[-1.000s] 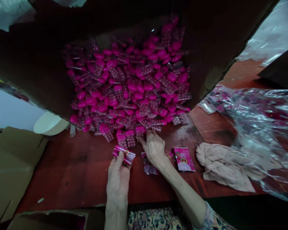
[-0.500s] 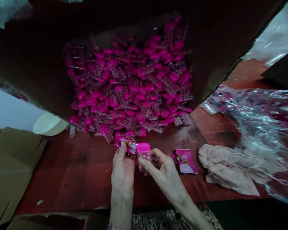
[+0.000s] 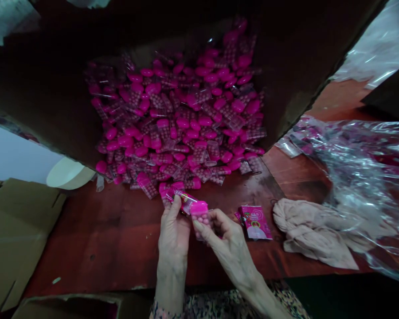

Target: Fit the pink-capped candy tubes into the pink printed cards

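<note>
My left hand (image 3: 175,230) is closed on a small pink printed sleeve (image 3: 182,199), thumb on top. In my right hand (image 3: 224,235), pinched between thumb and fingers, is a clear candy container (image 3: 200,212) with a bright pink cap and pink balls inside. The capped end of the container meets the right end of the sleeve; whether it has entered cannot be made out. Beyond my hands, a large heap of the same candy containers (image 3: 186,124) spills from a dark cardboard box. To the right of my right hand lies a stack of flat pink printed sleeves (image 3: 255,222).
The big cardboard box (image 3: 286,79) stands tipped over the red table (image 3: 119,239). A beige cloth (image 3: 309,230) and clear plastic bags (image 3: 355,177) lie at right. At left are a pale bowl (image 3: 69,175) and a cardboard carton (image 3: 16,239); another open carton (image 3: 69,301) sits below.
The container in my right hand and the sleeve in my left have come together; before, they were slightly apart. Both hands have shifted a little to the right.
</note>
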Demonstrator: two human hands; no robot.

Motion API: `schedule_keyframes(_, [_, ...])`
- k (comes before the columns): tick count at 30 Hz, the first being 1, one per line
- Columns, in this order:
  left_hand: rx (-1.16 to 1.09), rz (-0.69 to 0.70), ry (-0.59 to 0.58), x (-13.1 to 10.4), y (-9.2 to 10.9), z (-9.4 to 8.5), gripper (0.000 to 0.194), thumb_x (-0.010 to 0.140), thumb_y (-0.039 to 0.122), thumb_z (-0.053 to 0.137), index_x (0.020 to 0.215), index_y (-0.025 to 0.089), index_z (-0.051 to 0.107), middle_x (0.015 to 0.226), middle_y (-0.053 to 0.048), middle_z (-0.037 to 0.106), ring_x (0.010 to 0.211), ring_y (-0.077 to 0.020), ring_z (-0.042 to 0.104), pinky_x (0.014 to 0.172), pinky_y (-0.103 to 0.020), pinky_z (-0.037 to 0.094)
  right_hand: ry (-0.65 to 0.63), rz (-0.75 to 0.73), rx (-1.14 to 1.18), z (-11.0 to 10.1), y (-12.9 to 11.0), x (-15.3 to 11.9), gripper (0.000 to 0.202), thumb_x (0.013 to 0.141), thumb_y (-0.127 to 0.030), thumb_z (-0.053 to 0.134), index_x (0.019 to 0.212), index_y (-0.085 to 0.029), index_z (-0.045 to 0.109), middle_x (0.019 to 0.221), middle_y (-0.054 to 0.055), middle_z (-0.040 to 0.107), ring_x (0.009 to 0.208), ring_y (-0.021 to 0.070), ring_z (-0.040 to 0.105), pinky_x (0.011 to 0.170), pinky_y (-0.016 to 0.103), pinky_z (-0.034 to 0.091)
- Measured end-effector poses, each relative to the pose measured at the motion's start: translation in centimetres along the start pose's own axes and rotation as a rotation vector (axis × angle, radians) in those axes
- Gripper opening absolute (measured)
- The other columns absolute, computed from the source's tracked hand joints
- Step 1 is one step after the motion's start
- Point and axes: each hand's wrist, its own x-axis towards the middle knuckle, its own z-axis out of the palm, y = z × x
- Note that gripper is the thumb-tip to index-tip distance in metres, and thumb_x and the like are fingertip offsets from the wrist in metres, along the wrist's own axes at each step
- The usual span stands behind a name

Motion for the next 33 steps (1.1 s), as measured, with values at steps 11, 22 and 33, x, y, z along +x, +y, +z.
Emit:
schedule_keyframes(11, [0.143, 0.141, -0.012, 0.1, -0.7, 0.4, 0.023, 0.055, 0.021, 0.079, 0.065, 0.013, 0.061, 0.057, 0.001, 0.064, 0.05, -0.008, 0.056, 0.052, -0.019, 0.044, -0.04, -0.042, -0.117, -0.3, 0.6, 0.0, 0.025, 0.086, -0.04, 0.051, 0.087, -0.017, 0.063, 0.069, 0.001, 0.064, 0.061, 0.0138, 0.056, 0.058, 0.023, 0.045])
schedule_keyframes(22, [0.194, 0.11, -0.13, -0.5, -0.9, -1.0, 0.023, 0.06, 0.014, 0.076, 0.081, 0.013, 0.065, 0.072, -0.001, 0.069, 0.06, -0.009, 0.061, 0.065, -0.02, 0.047, -0.121, -0.096, -0.074, -0.8, 0.6, 0.1, 0.023, 0.09, -0.034, 0.048, 0.087, -0.016, 0.062, 0.07, -0.001, 0.058, 0.063, 0.0116, 0.05, 0.06, 0.022, 0.041])
schedule_keyframes(33, [0.067, 0.093, -0.131, -0.3, -1.2, -1.0, 0.025, 0.054, 0.023, 0.082, 0.073, 0.016, 0.068, 0.07, -0.002, 0.071, 0.06, -0.0104, 0.063, 0.063, -0.02, 0.05, -0.112, -0.155, -0.031, -0.8, 1.1, 0.8, 0.023, 0.088, -0.031, 0.051, 0.1, -0.017, 0.065, 0.082, 0.001, 0.064, 0.072, 0.0143, 0.055, 0.069, 0.024, 0.044])
